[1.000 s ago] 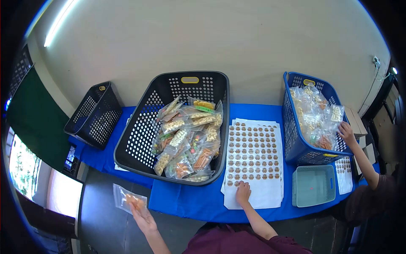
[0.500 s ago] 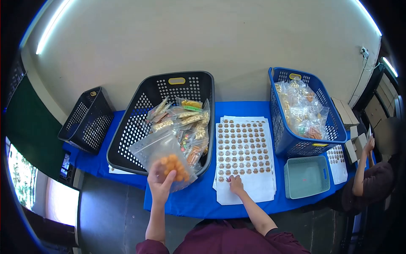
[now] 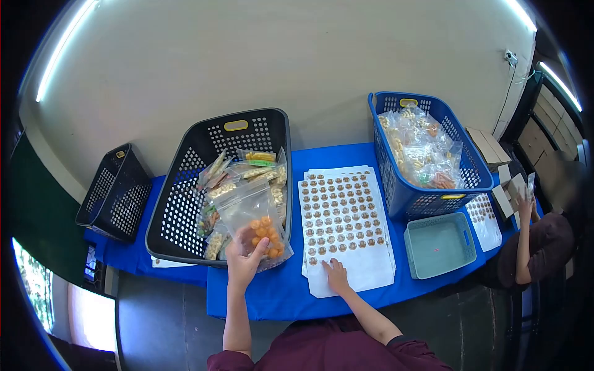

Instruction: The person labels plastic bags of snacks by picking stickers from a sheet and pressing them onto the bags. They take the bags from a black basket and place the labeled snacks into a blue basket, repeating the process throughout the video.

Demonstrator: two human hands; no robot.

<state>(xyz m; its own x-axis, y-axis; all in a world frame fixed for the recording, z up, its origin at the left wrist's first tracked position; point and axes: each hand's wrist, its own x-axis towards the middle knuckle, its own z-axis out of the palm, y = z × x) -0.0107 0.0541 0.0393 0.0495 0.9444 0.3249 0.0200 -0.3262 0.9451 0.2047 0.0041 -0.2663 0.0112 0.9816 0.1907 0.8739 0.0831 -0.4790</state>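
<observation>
My left hand is closed on a clear zip bag with round orange snacks gathered at its bottom. The bag hangs over the near right part of a large black basket, which holds several filled clear snack packets. On a white sheet with rows of round brown stickers, my right hand rests by the lowest row, at its left end. A small dark spot shows at its fingertips; what they pinch is too small to make out.
A blue basket full of snack packets stands to the right, behind a grey-green tray. Another black basket is at the left. Further right are a second sticker sheet, open cardboard boxes and a co-worker.
The view has shifted to the right. The bag in my left hand hangs more upright. My right hand has stayed by the lowest sticker row, its fingers now spread a little wider.
</observation>
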